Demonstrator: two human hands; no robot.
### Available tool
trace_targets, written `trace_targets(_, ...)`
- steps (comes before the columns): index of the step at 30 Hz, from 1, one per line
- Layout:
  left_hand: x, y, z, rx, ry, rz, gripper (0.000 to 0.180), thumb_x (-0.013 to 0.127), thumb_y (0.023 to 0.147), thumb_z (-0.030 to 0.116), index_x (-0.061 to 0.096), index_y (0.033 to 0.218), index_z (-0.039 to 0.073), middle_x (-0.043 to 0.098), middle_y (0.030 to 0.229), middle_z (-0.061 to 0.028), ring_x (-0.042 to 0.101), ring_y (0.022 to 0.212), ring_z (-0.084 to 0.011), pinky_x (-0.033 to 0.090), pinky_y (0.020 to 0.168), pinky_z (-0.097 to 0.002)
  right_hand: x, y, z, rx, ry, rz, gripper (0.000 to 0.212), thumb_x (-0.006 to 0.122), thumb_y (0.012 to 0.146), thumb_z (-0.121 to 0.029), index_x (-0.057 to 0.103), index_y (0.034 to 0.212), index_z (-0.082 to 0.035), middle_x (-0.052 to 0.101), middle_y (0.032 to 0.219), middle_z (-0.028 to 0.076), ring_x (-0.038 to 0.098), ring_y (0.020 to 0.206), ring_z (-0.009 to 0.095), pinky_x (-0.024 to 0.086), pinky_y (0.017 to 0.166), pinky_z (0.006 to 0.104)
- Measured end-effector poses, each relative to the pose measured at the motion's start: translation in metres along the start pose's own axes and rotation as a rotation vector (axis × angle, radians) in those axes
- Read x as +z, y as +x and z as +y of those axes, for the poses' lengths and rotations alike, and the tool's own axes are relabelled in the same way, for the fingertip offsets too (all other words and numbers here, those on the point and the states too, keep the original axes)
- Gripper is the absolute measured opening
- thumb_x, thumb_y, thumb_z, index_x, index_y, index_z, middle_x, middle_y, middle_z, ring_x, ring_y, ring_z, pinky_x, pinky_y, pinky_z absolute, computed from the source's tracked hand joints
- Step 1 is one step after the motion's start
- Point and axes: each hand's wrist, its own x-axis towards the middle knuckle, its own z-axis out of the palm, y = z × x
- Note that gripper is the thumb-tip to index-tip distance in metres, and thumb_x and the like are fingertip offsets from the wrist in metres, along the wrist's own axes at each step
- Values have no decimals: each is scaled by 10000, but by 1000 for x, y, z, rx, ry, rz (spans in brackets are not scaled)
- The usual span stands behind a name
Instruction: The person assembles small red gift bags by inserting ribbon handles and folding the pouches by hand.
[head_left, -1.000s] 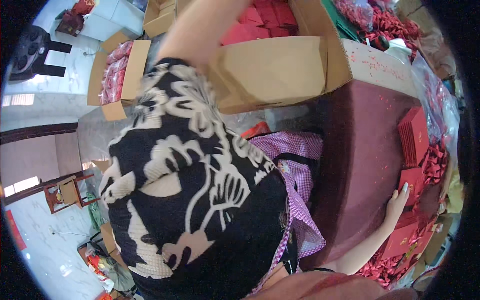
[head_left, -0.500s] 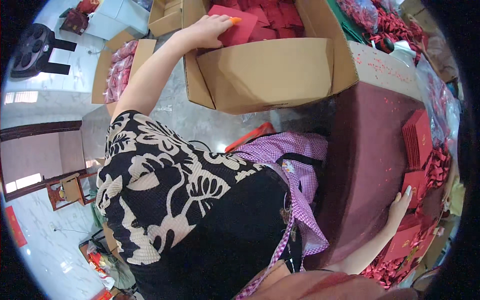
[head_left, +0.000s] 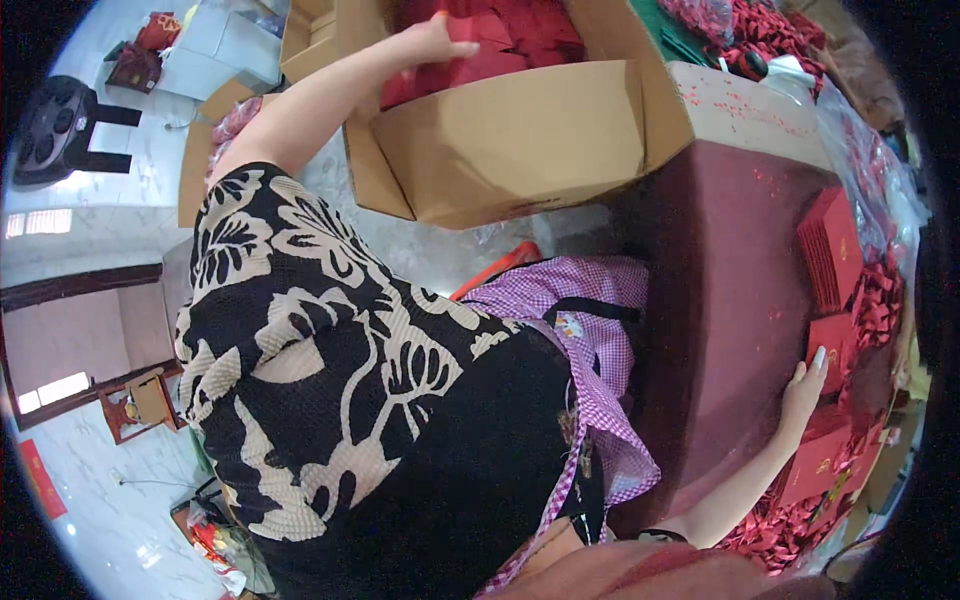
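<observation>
My left hand [head_left: 432,42] is over the large cardboard box [head_left: 520,140] at the top, its thumb and a finger spread apart and nothing gripped. Below it, flat red packets [head_left: 510,35] fill the inside of the box. At the right, my right hand [head_left: 803,390] rests at the near edge of a red packet with gold print [head_left: 832,335], fingers bent against it; the underside of this grip is hidden. Just beyond that packet stands a fanned stack of red packets [head_left: 832,250]. More red packets [head_left: 815,465] lie close to my right wrist.
The dark red tabletop [head_left: 745,250] runs along my right side, with red shreds and clear plastic [head_left: 875,190] at its far edge. A smaller open carton [head_left: 195,165] stands left of my left arm. A red stool edge [head_left: 500,268] shows beside the purple checked apron.
My left hand has let go of a flat red packet inside the box and opened its fingers. My right hand stays at its packet. The whole view has shifted slightly.
</observation>
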Motion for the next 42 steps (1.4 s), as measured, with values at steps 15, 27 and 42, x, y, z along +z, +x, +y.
trace_targets(15, -35, 67, 16, 176, -28, 110, 485, 580, 885, 433, 583, 746, -31, 582, 556, -123, 582, 429, -247, 446, 366, -384, -40, -15, -40, 60, 125, 181, 492, 579, 885, -113, 412, 1328, 23, 455, 1331, 272, 443, 1230, 421, 385, 1022, 440)
trace_targets(27, 36, -36, 389, 783, -649, -784, 634, 527, 927, 474, 452, 1274, -52, 568, 1167, -245, 602, 1004, -293, 542, 794, -399, -95, 22, -55, 170, 696, 337, 453, 559, 944, -192, 474, 1333, 23, 567, 1288, 184, 515, 1218, 249, 372, 1034, 335)
trace_targets(42, 137, -96, 444, 602, -723, -937, 545, 493, 956, 380, 401, 1358, 24, 489, 1356, -172, 521, 1173, -377, 405, 938, -638, -28, 147, -90, 565, 808, 292, 485, 514, 855, -339, 647, 898, 125, 623, 944, 348, 614, 975, 449, 478, 879, 454)
